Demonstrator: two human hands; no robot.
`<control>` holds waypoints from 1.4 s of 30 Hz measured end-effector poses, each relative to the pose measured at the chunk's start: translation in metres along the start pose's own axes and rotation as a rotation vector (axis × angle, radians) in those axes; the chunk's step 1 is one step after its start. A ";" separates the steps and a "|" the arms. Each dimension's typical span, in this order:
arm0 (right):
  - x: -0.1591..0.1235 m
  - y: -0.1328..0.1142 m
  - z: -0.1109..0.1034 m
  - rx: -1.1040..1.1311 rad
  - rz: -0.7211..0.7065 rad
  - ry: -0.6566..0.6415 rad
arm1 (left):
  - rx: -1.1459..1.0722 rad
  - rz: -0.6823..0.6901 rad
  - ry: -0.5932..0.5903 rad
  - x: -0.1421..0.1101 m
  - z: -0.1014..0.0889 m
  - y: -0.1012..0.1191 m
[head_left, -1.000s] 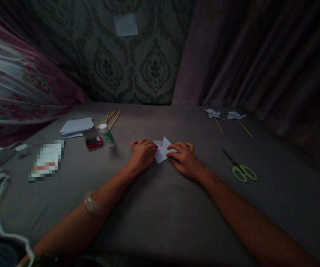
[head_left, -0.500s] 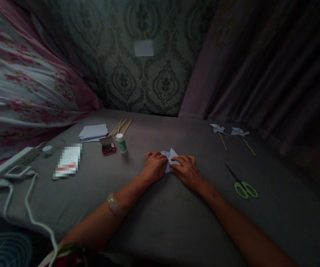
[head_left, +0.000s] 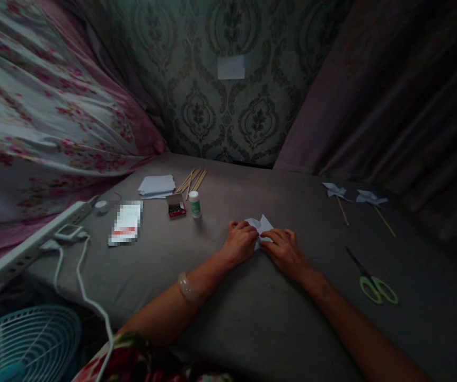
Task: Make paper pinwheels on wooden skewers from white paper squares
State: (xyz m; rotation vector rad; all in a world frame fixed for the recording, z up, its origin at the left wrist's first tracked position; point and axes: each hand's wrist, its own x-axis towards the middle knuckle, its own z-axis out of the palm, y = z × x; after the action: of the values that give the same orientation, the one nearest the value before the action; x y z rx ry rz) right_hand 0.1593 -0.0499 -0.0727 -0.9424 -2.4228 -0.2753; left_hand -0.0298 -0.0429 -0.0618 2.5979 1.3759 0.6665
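A folded white paper pinwheel [head_left: 266,225] lies on the grey tabletop [head_left: 236,307] between my two hands. My left hand [head_left: 243,240] is curled over its left side, fingers closed on the paper. From the right, my right hand [head_left: 286,250] presses its thumb and fingers together on the paper near the centre. Most of the paper's lower part is hidden under the fingers. Further right lie two finished-looking paper pinwheels on sticks, the nearer-in one [head_left: 335,191] and the outer one [head_left: 371,198]. Scissors with green handles [head_left: 371,281] rest to the right of my right forearm.
Left of my hands stand a white-and-green bottle [head_left: 195,205] and an open small red box [head_left: 176,208]. Behind them are wooden sticks [head_left: 192,180] and stacked paper [head_left: 157,185]. A power strip [head_left: 33,241] with white cables and a fan [head_left: 25,345] are at the left edge.
The camera view has turned left, so everything appears shifted right and more of the fan shows. Both hands stay on the paper, their fingers moved slightly closer together at its centre.
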 end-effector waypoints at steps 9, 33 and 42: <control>0.005 -0.007 -0.004 0.067 0.141 -0.091 | 0.003 0.009 0.035 0.003 0.003 -0.005; 0.002 -0.021 -0.009 0.087 0.240 -0.083 | 0.045 0.082 -0.003 0.001 -0.008 0.006; -0.008 -0.032 -0.016 0.130 0.254 -0.084 | 0.053 0.099 -0.035 -0.012 -0.017 0.013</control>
State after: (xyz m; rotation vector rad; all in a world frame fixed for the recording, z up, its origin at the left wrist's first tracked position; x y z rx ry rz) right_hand 0.1489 -0.0839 -0.0640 -1.2079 -2.3297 0.0133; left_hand -0.0338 -0.0616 -0.0463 2.7212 1.2788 0.6026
